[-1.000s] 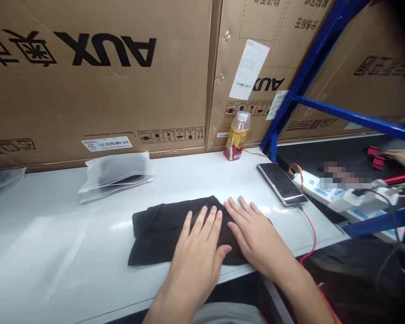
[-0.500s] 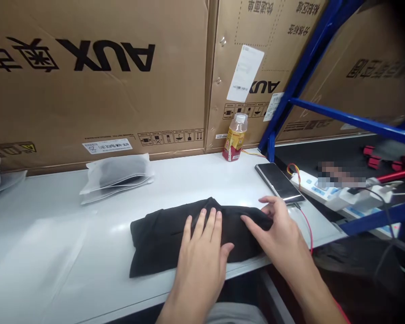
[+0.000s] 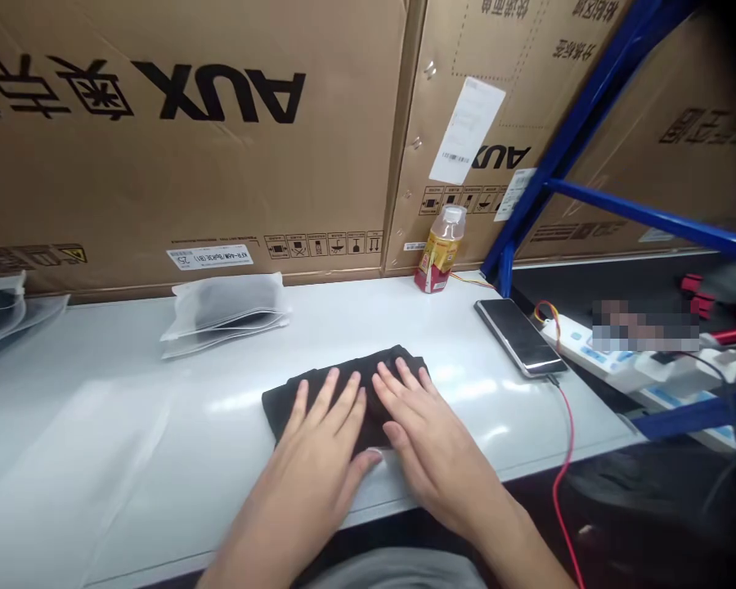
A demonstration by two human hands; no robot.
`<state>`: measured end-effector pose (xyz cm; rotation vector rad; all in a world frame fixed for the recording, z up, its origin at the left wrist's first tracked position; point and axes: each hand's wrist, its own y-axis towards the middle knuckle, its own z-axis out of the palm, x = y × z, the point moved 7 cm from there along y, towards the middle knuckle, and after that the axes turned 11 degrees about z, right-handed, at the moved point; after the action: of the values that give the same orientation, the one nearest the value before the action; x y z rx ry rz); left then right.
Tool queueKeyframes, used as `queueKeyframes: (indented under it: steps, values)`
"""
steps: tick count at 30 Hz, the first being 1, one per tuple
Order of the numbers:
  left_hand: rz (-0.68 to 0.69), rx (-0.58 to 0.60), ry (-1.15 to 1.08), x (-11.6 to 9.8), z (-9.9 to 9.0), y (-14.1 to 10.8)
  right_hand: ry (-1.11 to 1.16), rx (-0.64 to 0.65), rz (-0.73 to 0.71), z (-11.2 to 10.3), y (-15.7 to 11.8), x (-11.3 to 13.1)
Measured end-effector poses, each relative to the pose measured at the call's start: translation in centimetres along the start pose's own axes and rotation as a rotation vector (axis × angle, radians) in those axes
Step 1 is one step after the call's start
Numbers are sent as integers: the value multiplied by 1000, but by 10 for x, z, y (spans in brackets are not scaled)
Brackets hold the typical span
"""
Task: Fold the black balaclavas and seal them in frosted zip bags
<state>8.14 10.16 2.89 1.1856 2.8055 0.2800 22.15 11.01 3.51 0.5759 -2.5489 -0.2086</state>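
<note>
A black cloth garment (image 3: 398, 364), folded into a compact bundle, lies on the white table (image 3: 116, 425) in front of me. My left hand (image 3: 316, 442) rests flat on its left half with the fingers spread. My right hand (image 3: 433, 442) presses on its right half, fingers also spread. Neither hand grips the cloth, and the two thumbs nearly meet at the bundle's near edge. Much of the garment is hidden under my hands.
Farther along the table lie a frosted plastic bag holding something dark (image 3: 224, 315) and another at the left edge (image 3: 0, 315). A plastic bottle (image 3: 440, 254), a phone (image 3: 518, 337) and a power strip (image 3: 589, 348) stand to the right, before large cardboard boxes (image 3: 190, 164) and a blue metal rack (image 3: 589, 106).
The black garment is now a shorter, narrower bundle, its right end folded in toward the left. My right hand has come down from lifting that end, and both hands press on top.
</note>
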Motion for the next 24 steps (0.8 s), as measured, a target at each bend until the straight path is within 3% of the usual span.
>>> queueKeyframes:
  steps: [4, 8, 14, 17, 20, 22, 24]
  values:
    - [-37, -24, 37, 21, 6, -23, -134, 55, -3, 12, 4, 5]
    - [-38, -76, 96, 16, 1, -18, -130, 97, -4, 13, 3, 7]
    - [3, -90, 106, -8, 2, 8, 248, 125, 59, -1, 1, -8]
    - [-37, -79, 95, -11, 10, 10, 375, -30, 177, -8, 0, -30]
    - [-55, -88, 83, -10, 14, 6, 195, -240, 421, -10, -6, -55]
    - [-56, -82, 77, -10, 15, 6, 75, -236, 528, -6, -8, -63]
    - [-51, -61, 66, -12, 15, 9, 73, -204, 547, -6, -6, -61]
